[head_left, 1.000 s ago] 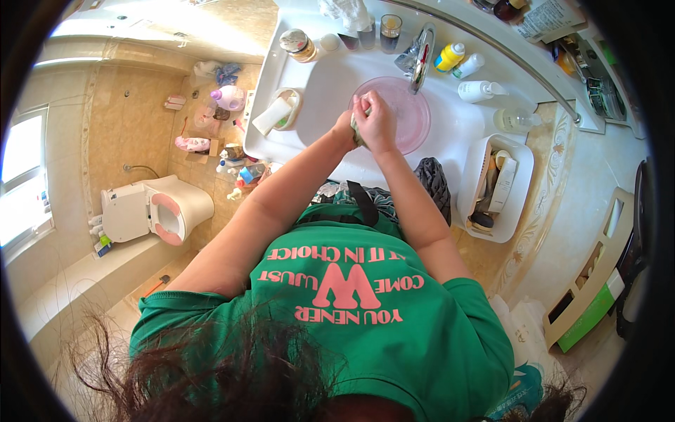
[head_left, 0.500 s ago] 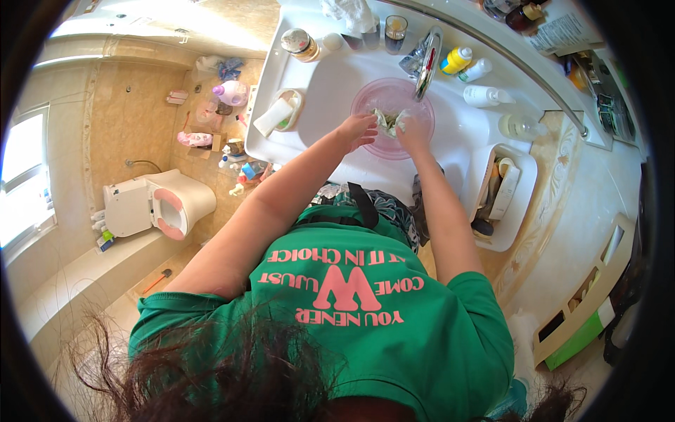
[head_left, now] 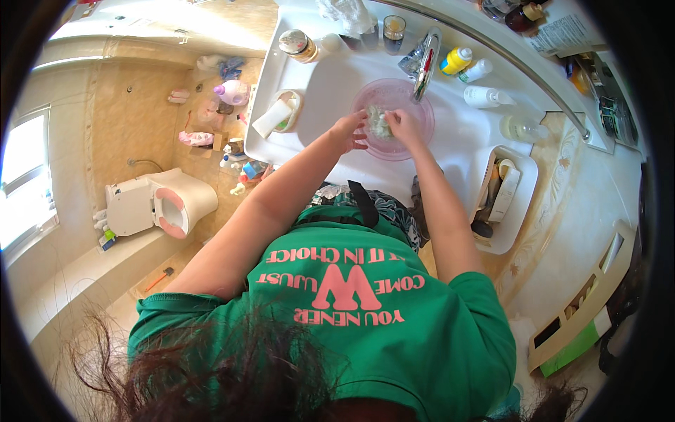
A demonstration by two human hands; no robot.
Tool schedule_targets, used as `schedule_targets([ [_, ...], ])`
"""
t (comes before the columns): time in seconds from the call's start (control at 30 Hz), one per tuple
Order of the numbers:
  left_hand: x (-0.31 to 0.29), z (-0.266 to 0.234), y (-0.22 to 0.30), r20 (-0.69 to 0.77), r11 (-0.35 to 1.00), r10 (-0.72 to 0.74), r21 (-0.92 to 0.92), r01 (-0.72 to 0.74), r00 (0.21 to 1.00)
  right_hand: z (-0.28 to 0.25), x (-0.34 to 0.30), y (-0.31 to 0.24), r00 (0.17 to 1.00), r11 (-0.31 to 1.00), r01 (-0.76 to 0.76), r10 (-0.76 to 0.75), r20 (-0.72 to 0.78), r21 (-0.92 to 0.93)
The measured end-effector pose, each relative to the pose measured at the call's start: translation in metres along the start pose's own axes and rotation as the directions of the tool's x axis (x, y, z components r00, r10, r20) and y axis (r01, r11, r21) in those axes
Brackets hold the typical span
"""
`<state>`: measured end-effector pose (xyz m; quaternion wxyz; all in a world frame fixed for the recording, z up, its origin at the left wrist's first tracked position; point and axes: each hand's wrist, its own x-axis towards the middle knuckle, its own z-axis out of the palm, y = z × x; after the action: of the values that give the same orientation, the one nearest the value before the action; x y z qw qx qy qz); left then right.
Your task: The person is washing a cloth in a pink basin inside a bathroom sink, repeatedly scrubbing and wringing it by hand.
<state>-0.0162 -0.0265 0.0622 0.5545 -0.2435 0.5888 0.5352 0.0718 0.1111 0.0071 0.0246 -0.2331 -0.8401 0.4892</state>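
Observation:
A pink round basin (head_left: 424, 112) stands in the white washbasin below the tap. In it lies a crumpled, pale whitish-green wet cloth (head_left: 380, 122). My left hand (head_left: 351, 132) is at the cloth's left edge, gripping it with the upper fingers while the lower fingers stick out over the basin's rim. From the right, my right hand (head_left: 405, 127) pinches the cloth's other side. The chrome tap (head_left: 426, 67) stands just behind the basin, to the right.
Around the washbasin stand a jar (head_left: 298, 46), a dark glass (head_left: 394, 34), a yellow bottle (head_left: 456, 61) and a white pump bottle (head_left: 487, 96). A soap dish (head_left: 288, 112) sits left; a white bin (head_left: 517, 204) holds items at right. The toilet (head_left: 162, 200) is far left.
The cloth has gone from a narrow, folded strip between my hands to a wider, looser bunch. My right hand has shifted slightly left, and my left hand has lowered a little.

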Motion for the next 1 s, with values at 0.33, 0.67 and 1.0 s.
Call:
schedule_targets([
  [0.33,-0.007,-0.007,0.02,0.474,0.934,0.115,-0.35,0.067,0.873,-0.013,-0.055,-0.156,0.946,0.878,0.315,-0.259,-0.195,0.361],
  [0.67,0.012,-0.009,0.005,0.612,0.922,0.346,-0.362,-0.137,0.711,0.013,-0.053,-0.165,0.819,0.904,0.414,-0.421,-0.39,-0.108],
  [1.0,0.078,-0.024,-0.025,0.516,0.762,0.622,-0.226,-0.607,0.589,0.006,-0.027,-0.139,0.857,0.965,0.261,-0.221,-0.466,0.024],
])
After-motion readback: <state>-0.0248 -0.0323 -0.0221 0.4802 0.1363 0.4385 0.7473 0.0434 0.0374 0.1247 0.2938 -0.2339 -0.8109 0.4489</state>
